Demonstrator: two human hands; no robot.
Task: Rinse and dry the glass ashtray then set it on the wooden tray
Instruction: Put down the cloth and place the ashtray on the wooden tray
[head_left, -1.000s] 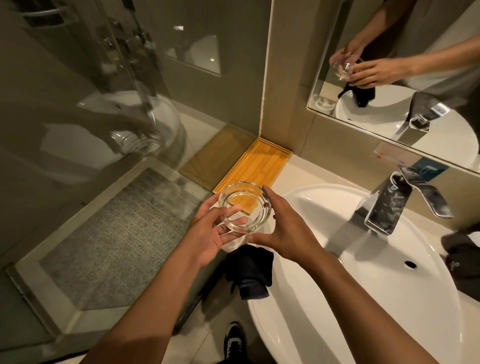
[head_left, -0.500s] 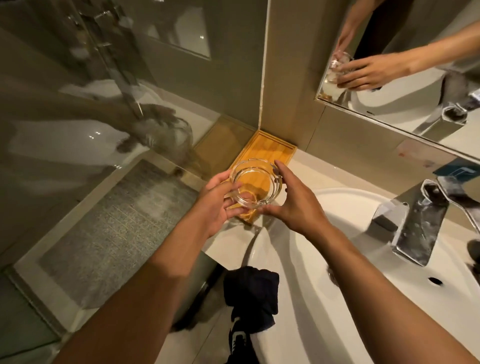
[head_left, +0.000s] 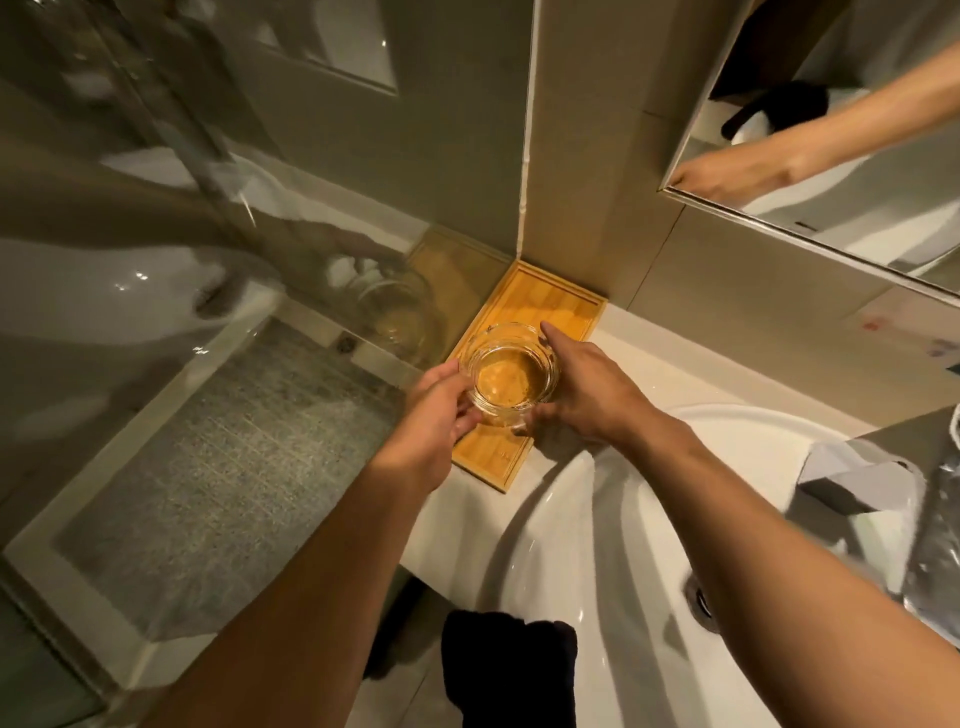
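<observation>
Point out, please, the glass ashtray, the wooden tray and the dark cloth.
glass ashtray (head_left: 508, 375): head view, middle of its floor.
wooden tray (head_left: 550, 306): head view, bare far end near the wall corner.
dark cloth (head_left: 509, 670): head view, middle of the bundle.

Bathroom, warm dim light. Beige tiled wall (head_left: 582, 156) met a glass shower screen (head_left: 171, 218) at the corner, a white sealant seam running down the joint. Mirror (head_left: 831, 156) hung at upper right, its metal edge bright. White counter (head_left: 675, 364) ran under the tiles, with a white basin (head_left: 597, 545) set in it, drain (head_left: 698, 603) showing at right. Chrome tap (head_left: 883, 499) blurred at the right edge. Grey speckled shower floor (head_left: 218, 467) lay behind the glass. Dark cloth (head_left: 509, 670) hung over the counter's front edge.
</observation>
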